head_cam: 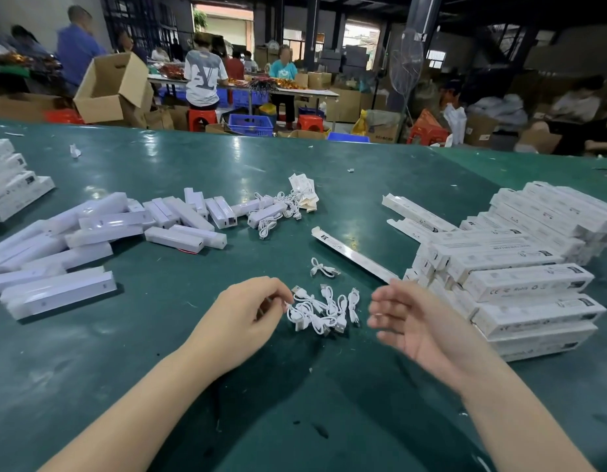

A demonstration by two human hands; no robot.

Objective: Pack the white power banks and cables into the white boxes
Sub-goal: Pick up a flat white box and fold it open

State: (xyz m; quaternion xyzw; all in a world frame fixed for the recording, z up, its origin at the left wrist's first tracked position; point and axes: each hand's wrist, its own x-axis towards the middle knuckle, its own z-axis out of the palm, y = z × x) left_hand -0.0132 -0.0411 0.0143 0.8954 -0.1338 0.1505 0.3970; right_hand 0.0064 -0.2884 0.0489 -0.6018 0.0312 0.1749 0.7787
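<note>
Cables (320,310) lie tangled on the worktop (227,403) between both hands, evidently gathered for picking singly. Left hand (247,315) pinches one strand at the bundle's edge; right hand (411,318) hovers released (blurred, fingers indistinct). Power banks (90,233) lie beyond the left hand, white boxes (520,277) just beside the right, stack partly cut off

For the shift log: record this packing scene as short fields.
surface: green table
left hand: pinching a cable at the edge of the cable cluster
right hand: open, blurred, holding nothing, right of the cluster
power banks: loose pile, left
white boxes: stacked, right
flat box: unfolded, beyond the cluster
lone cable: beside it
</note>
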